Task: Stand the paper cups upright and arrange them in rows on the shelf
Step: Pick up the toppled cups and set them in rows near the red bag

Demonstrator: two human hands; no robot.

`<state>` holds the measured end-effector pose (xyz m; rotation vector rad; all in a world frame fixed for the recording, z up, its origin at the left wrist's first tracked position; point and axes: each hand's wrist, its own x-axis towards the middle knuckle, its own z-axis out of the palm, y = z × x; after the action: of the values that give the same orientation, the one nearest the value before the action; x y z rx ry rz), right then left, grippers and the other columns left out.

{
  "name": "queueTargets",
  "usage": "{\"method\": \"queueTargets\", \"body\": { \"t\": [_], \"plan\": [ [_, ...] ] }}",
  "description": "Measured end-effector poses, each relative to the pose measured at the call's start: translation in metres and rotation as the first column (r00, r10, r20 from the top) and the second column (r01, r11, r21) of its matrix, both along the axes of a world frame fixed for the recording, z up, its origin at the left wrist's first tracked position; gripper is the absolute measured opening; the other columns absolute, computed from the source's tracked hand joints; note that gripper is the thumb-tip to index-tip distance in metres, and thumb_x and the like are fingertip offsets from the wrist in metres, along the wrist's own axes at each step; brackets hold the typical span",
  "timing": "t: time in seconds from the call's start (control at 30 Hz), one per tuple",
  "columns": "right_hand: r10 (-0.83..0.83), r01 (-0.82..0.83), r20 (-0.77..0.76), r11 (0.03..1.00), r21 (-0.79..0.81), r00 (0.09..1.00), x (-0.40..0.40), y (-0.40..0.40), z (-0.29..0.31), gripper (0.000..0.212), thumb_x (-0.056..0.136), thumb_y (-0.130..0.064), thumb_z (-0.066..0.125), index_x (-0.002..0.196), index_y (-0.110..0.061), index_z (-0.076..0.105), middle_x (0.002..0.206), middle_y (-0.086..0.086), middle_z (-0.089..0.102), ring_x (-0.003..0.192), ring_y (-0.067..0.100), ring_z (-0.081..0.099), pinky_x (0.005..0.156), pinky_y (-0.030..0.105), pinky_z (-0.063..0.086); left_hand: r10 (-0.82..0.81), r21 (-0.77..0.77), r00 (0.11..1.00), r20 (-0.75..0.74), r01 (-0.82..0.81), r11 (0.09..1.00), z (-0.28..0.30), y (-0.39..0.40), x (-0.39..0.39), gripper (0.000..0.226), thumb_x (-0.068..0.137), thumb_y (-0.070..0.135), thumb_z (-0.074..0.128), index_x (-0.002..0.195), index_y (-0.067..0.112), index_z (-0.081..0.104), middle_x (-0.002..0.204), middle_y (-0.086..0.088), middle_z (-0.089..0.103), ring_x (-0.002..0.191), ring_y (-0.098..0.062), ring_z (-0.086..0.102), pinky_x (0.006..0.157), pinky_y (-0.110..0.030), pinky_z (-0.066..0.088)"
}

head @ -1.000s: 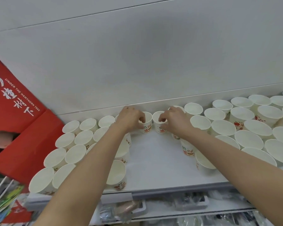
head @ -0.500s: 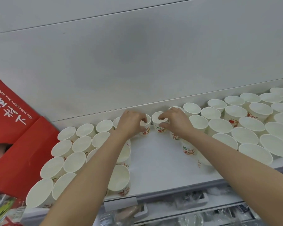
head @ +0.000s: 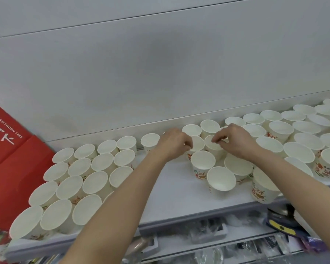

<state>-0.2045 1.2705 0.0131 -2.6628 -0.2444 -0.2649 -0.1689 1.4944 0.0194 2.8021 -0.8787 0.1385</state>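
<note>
At the shelf's (head: pixel 179 197) rear centre: two upright paper cups, side by side. Your left hand (head: pixel 172 144) pinches the rim of the left cup (head: pixel 198 143); your right hand (head: pixel 234 141) pinches the right cup (head: pixel 212 147). Step, by judgement: seating both in the back rows. Next: let go and fill the bare middle strip, in line with the left block (head: pixel 88 174).

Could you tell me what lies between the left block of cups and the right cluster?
Bare shelf, crossed by the left forearm, in the head view.
</note>
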Motion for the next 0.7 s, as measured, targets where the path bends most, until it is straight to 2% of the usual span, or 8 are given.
{"method": "queueTargets", "body": {
  "t": [0.07,0.13,0.27,0.37,0.47,0.6,0.63,0.7],
  "plan": [
    [0.036,-0.040,-0.060,0.997,-0.070,0.998,-0.003,-0.004,0.002,0.034,0.078,-0.002,0.058,0.092,-0.028,0.074,0.086,-0.015,0.066,0.098,0.014,0.049,0.079,0.031,0.043,0.028,0.014,0.998,-0.047,-0.028,1.000,-0.002,-0.001,-0.005,0.027,0.088,0.016,0.054,0.104,0.028,0.072,0.105,0.003,0.069,0.101,-0.019,0.058,0.074,-0.028,0.042],
    [0.064,-0.076,-0.099,0.990,-0.120,0.993,-0.005,-0.003,0.005,0.035,0.078,-0.003,0.057,0.095,-0.030,0.073,0.080,-0.021,0.053,0.103,0.014,0.048,0.085,0.034,0.044,0.055,0.027,0.995,-0.082,-0.053,0.998,-0.006,-0.001,-0.008,0.030,0.085,0.015,0.055,0.106,0.030,0.071,0.104,0.001,0.066,0.101,-0.019,0.057,0.072,-0.027,0.038],
    [0.113,-0.132,-0.126,0.980,-0.148,0.986,-0.007,-0.001,0.011,0.027,0.081,-0.013,0.061,0.098,-0.030,0.073,0.081,-0.021,0.045,0.105,0.015,0.049,0.079,0.027,0.035,0.109,0.001,0.993,-0.045,-0.109,0.994,-0.013,-0.002,-0.013,0.015,0.086,0.024,0.064,0.097,0.028,0.074,0.094,0.002,0.070,0.094,-0.021,0.060,0.064,-0.027,0.035],
    [0.165,-0.181,-0.112,0.971,-0.157,0.980,-0.010,-0.002,0.012,0.015,0.082,-0.022,0.067,0.093,-0.030,0.073,0.079,-0.023,0.050,0.101,0.012,0.048,0.072,0.024,0.024,0.160,-0.137,0.987,-0.009,-0.160,0.978,-0.010,0.001,-0.017,0.011,0.086,0.024,0.065,0.092,0.026,0.074,0.089,0.004,0.070,0.089,-0.020,0.061,0.064,-0.032,0.045],
    [0.157,-0.171,-0.098,0.971,-0.165,0.983,-0.009,-0.004,0.005,0.010,0.080,-0.022,0.069,0.086,-0.028,0.073,0.076,-0.019,0.055,0.098,0.013,0.050,0.074,0.027,0.031,0.195,-0.273,0.979,-0.064,-0.205,0.940,0.006,0.010,-0.021,0.008,0.085,0.024,0.067,0.089,0.025,0.074,0.089,0.009,0.070,0.082,-0.012,0.061,0.072,-0.033,0.050],
    [0.096,-0.095,0.104,0.995,-0.015,0.990,-0.009,-0.013,0.002,0.011,0.077,-0.012,0.074,0.081,-0.023,0.075,0.071,-0.015,0.059,0.092,0.019,0.051,0.073,0.034,0.043,0.230,-0.366,0.971,-0.070,-0.240,0.899,0.033,0.046,-0.032,0.005,0.082,0.032,0.072,0.081,0.028,0.074,0.080,0.015,0.069,0.077,-0.003,0.060,0.071,-0.030,0.049],
    [0.063,-0.073,0.164,0.996,0.050,0.984,-0.010,-0.016,0.005,0.011,0.076,-0.012,0.076,0.081,-0.022,0.075,0.071,-0.013,0.060,0.087,0.015,0.050,0.071,0.033,0.042,0.243,-0.375,0.966,-0.087,-0.258,0.890,0.037,0.059,-0.036,0.007,0.080,0.035,0.075,0.078,0.028,0.074,0.078,0.015,0.068,0.076,-0.001,0.060,0.070,-0.028,0.047],
    [0.003,-0.053,0.202,0.970,0.239,0.979,-0.016,-0.018,0.015,0.011,0.076,-0.011,0.077,0.082,-0.021,0.075,0.076,-0.009,0.066,0.075,0.003,0.050,0.068,0.022,0.037,0.271,-0.374,0.955,-0.118,-0.296,0.879,0.041,0.085,-0.045,0.007,0.076,0.035,0.079,0.074,0.030,0.074,0.077,0.015,0.068,0.075,-0.003,0.061,0.069,-0.027,0.046]
  ]
}}
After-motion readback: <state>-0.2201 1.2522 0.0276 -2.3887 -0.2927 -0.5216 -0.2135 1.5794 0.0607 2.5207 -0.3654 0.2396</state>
